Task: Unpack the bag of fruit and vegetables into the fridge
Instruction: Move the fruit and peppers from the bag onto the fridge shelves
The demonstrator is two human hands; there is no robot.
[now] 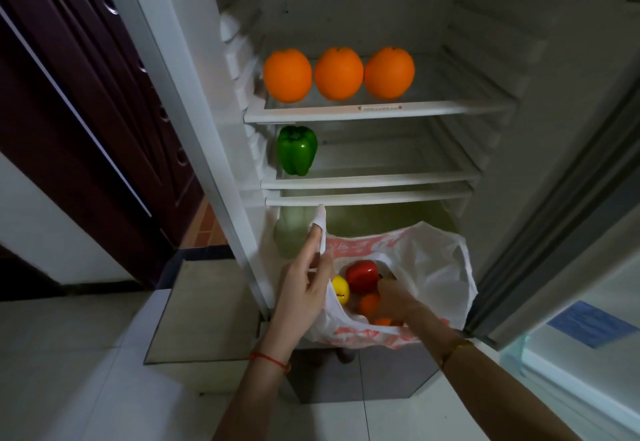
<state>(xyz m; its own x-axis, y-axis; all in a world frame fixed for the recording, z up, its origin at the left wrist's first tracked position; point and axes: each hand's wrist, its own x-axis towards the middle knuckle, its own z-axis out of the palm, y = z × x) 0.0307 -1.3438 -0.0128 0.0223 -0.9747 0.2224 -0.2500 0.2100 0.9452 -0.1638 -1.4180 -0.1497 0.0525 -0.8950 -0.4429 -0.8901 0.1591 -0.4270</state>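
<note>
At about six o'clock in the view, low down before the open white fridge [491,108], hangs the thin white plastic bag with red print [426,260]. The left hand [304,288] pinches one bag handle between its fingers and lifts it toward eleven o'clock; I think this keeps the mouth wide so the other hand can get in. The right hand [391,297] is down inside the bag, its grip curled near a small orange fruit [370,303], but I cannot tell if it has hold of anything. A shiny red pepper [362,276] and a yellow fruit [340,289] sit at the bag's ten o'clock side. Up at twelve o'clock, three round oranges [338,73] line the top shelf, and a green bell pepper [296,155] stands on the shelf below, so much is still to unpack.
</note>
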